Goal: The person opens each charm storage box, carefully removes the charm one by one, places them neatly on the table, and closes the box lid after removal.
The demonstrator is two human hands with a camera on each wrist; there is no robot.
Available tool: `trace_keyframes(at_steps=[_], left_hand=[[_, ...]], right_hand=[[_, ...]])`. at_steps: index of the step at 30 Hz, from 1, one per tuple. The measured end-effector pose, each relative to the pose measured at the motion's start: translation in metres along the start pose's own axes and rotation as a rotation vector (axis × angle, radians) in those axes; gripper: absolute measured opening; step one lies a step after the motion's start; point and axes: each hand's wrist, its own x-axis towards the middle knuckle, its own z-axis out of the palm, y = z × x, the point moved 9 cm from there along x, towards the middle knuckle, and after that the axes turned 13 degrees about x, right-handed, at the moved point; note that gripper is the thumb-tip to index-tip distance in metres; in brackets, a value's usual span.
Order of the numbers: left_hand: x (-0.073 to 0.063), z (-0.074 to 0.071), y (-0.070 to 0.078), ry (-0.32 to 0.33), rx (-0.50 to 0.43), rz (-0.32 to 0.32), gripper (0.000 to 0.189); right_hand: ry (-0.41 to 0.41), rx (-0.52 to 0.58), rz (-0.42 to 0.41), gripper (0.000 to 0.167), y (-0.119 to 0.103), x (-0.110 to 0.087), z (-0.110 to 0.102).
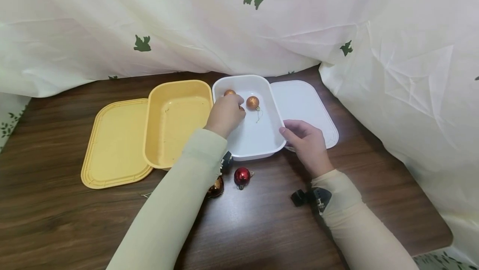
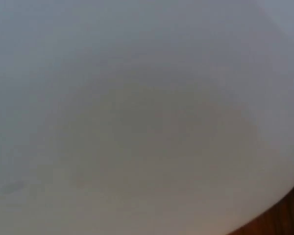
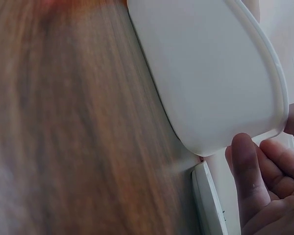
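Observation:
My left hand [image 1: 225,114] reaches into the white plastic box [image 1: 258,137], its fingers curled around an orange Christmas bauble [image 1: 241,109] that is mostly hidden. Beside the hand lies a glittery orange bauble [image 1: 252,102] with a gold string, and another orange bauble [image 1: 229,92] shows just beyond the knuckles. At the box's near right corner, my right hand [image 1: 307,143] grips the rim; the right wrist view shows its fingers [image 3: 250,169] against the outer wall. The left wrist view holds only a blurred pale surface.
A yellow box [image 1: 183,124] stands left of the white one, next to a yellow lid [image 1: 117,149]. The white lid [image 1: 308,107] lies at the right. A red bauble [image 1: 242,177] and a brown bauble [image 1: 217,187] lie in front on the wooden table [image 1: 262,228].

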Motion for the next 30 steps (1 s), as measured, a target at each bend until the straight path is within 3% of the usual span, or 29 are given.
trace_keyframes(at_steps=[7, 12, 17, 30], left_hand=[[0.0005, -0.0018, 0.0022, 0.032, 0.050, 0.026, 0.036], [0.0026, 0.0018, 0.0006, -0.002, 0.058, 0.007, 0.031], [0.0041, 0.0056, 0.0034, -0.023, 0.122, 0.040, 0.017], [0.0016, 0.0053, 0.0068, 0.020, 0.147, 0.091, 0.010]], right_hand=[[0.000, -0.003, -0.006, 0.038, -0.0012, 0.0002, -0.0001], [-0.003, -0.015, -0.005, 0.040, -0.0006, 0.0005, -0.0003], [-0.004, -0.029, 0.001, 0.041, -0.0003, 0.0005, -0.0002], [-0.012, -0.038, 0.010, 0.040, -0.0004, -0.0001, 0.0009]])
